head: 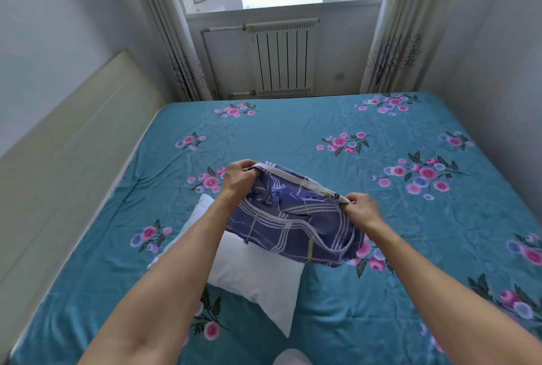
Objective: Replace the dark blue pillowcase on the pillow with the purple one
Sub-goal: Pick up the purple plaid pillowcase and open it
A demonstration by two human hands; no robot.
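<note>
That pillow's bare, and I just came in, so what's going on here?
A person is changing the pillowcase. Both hands hold a purple checked pillowcase by its white-edged opening, the left hand at one end, the right hand at the other, stretching it open above the bed. The white pillow lies uncovered on the flowered sheet beneath, not yet inside the case. No dark blue case is in view.

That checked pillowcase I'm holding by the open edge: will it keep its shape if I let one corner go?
Probably not. The pillowcase sags and bunches between the left hand and right hand, so it looks floppy and light. Released, that corner would likely drop onto the bare white pillow below.
</note>
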